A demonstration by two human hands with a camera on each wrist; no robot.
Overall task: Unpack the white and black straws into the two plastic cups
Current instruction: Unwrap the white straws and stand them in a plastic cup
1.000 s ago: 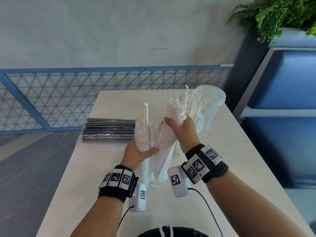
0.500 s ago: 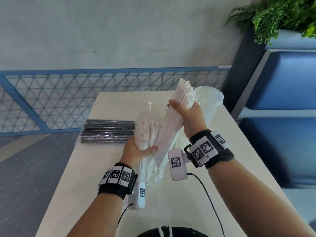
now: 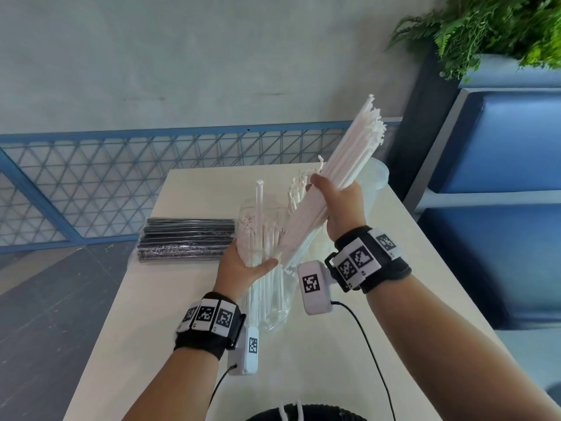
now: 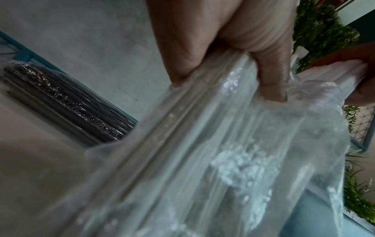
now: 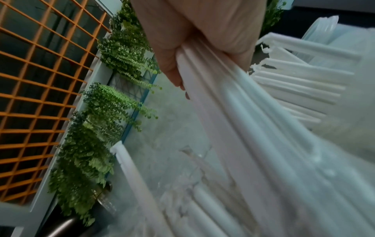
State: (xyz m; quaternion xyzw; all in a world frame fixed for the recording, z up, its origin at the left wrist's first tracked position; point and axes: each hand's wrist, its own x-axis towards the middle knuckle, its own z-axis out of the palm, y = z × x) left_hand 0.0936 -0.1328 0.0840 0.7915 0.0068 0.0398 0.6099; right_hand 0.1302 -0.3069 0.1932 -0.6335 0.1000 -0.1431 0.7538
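My right hand point(image 3: 340, 205) grips a thick bundle of white straws point(image 3: 349, 159), tilted up to the right, its lower ends still inside the clear plastic bag point(image 3: 273, 299). My left hand point(image 3: 243, 265) grips that bag, which stands on the table and holds more white straws point(image 3: 258, 238). In the left wrist view my fingers point(image 4: 271, 80) pinch the bag's film point(image 4: 223, 160). The right wrist view shows my hand point(image 5: 202, 40) wrapped round the straw bundle point(image 5: 243, 128). A clear plastic cup point(image 3: 375, 180) stands behind my right hand. A pack of black straws point(image 3: 188, 240) lies on the table's left side.
The beige table point(image 3: 303, 360) has a blue mesh railing point(image 3: 91, 183) beyond its far edge. A blue padded bench point(image 3: 501, 208) and a planter with ferns point(image 3: 485, 28) stand at the right. Cables run from both wrist cameras along the table.
My right hand has lifted the white straw bundle up and to the right, drawing it further out of the bag. My left hand has stayed on the bag.
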